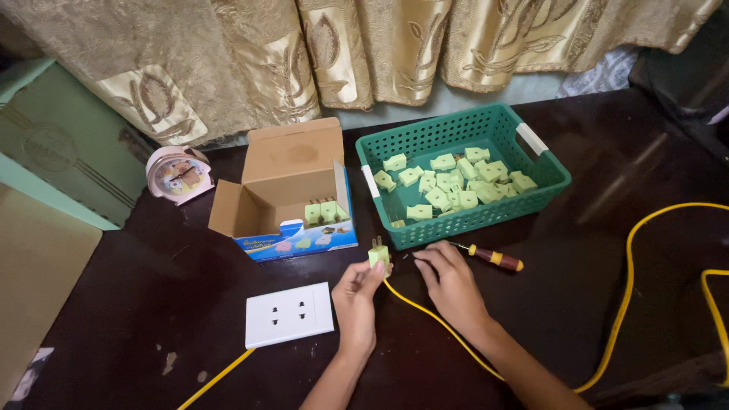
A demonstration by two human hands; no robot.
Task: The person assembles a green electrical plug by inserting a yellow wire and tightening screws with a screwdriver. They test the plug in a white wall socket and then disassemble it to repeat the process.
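One green perforated plastic basket (541, 199) holds roughly twenty pale green plastic plug bodies (456, 184), though they overlap too much for an exact count. One open cardboard box (282, 176) shows two more of them (322, 212). One further green plug (379, 255) sits on the one yellow cable (630, 273). There is one white square wall socket plate (289, 313), one screwdriver with a red and yellow handle (492, 258) and one pink round alarm clock (180, 174).

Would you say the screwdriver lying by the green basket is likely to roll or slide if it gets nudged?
Probably it rolls: the screwdriver has a rounded handle and lies flat on the smooth dark table. It looks small and light, so a nudge from the right hand, whose fingertips sit near its tip, would likely shift it. The basket might stop it.
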